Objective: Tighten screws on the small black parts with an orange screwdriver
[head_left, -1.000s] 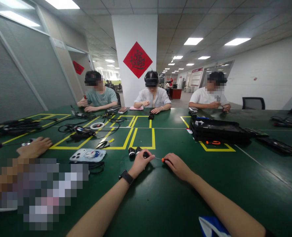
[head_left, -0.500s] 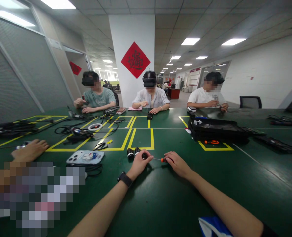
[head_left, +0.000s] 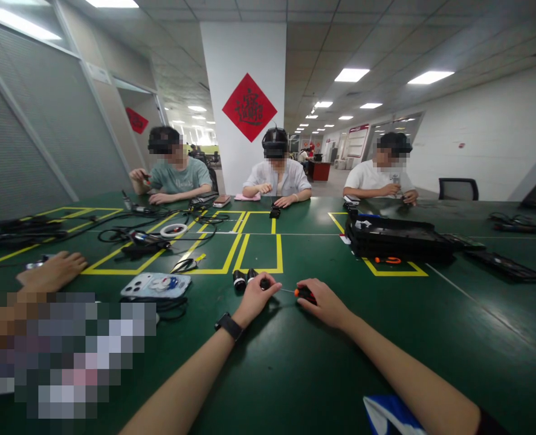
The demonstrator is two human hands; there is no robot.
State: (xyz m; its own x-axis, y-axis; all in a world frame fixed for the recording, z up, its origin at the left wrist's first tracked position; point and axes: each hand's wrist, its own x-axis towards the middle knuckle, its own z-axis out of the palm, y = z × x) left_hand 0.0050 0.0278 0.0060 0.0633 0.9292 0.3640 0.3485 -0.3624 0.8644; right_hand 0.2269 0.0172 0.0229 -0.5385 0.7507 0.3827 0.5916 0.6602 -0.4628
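Note:
My left hand [head_left: 259,296], with a dark watch on its wrist, is closed around a small black part [head_left: 264,283]. My right hand [head_left: 321,302] grips the black and orange handle of a screwdriver [head_left: 298,293], whose thin shaft points left to the fingertips of my left hand. Where the tip meets the part is too small to tell. Just behind my left hand stand two black cylindrical pieces [head_left: 239,281] with pale bands, one partly covered by the hand.
A phone [head_left: 156,285] lies on cables at left, beside a neighbour's hand [head_left: 54,272]. More cables [head_left: 145,240] spread behind. A black open case [head_left: 394,235] and an orange item [head_left: 388,260] are at right. Blue-white packaging [head_left: 392,415] lies near my right forearm.
The fingers of my right hand have shifted on the screwdriver, showing more of its handle. My left hand has stayed nearly in place.

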